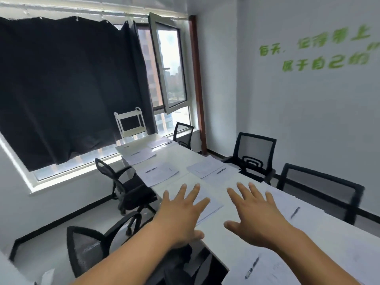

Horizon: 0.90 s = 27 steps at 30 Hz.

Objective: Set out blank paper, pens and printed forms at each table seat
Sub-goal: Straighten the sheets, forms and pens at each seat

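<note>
Both hands grip nothing: the left hand (181, 214) and right hand (257, 219) are spread flat, seemingly hovering over the long white table (185, 157), where white paper sheets (158, 173) and dark pens (295, 212) lie.

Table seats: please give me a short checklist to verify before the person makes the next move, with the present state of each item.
1. Left hand free, fingers spread: ok.
2. Right hand free, fingers spread: ok.
3. Paper stack under the left hand lies flat on the table: ok.
4. Pen on that stack: cannot tell, the hand hides part of it.
5. Right-side seat has a pen on its papers: ok.
6. Far window-side papers carry a pen: ok.
</note>
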Available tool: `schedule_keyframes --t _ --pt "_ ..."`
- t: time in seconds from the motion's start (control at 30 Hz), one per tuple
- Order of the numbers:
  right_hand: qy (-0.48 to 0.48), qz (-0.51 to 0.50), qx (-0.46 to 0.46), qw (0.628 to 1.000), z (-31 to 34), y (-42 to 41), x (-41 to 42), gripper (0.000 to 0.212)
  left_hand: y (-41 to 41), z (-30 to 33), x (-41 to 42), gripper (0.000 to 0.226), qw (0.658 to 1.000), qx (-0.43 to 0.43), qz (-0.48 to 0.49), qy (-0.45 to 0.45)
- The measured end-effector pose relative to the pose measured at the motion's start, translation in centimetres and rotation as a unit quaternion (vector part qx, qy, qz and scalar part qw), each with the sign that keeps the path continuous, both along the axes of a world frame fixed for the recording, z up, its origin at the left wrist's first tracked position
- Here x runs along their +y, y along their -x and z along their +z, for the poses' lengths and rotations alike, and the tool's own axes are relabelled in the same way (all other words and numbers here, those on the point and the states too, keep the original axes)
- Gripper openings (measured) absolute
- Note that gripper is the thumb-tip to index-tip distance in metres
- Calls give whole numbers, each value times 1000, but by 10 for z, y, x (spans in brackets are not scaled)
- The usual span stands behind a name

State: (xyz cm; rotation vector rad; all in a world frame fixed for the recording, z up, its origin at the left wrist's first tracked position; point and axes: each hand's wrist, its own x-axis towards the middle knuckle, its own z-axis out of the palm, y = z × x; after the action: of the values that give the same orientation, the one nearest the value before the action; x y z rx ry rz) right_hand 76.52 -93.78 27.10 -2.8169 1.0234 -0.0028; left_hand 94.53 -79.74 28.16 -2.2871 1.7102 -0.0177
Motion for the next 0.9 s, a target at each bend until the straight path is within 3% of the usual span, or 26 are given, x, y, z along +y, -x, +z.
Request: schedule_keyframes --t 0.27,0.53,0.9 --pt "-30 -166 32 985 -13 -20 17 96 -71 -21 -48 99 988 39 -147 -8" --pt "-81 -292 69 950 -49 31 0 98 -47 -61 -118 102 964 80 -251 -44" --pt "-214 -307 103 922 -163 83 -44 100 9 -159 -182 113 936 133 -253 -207"
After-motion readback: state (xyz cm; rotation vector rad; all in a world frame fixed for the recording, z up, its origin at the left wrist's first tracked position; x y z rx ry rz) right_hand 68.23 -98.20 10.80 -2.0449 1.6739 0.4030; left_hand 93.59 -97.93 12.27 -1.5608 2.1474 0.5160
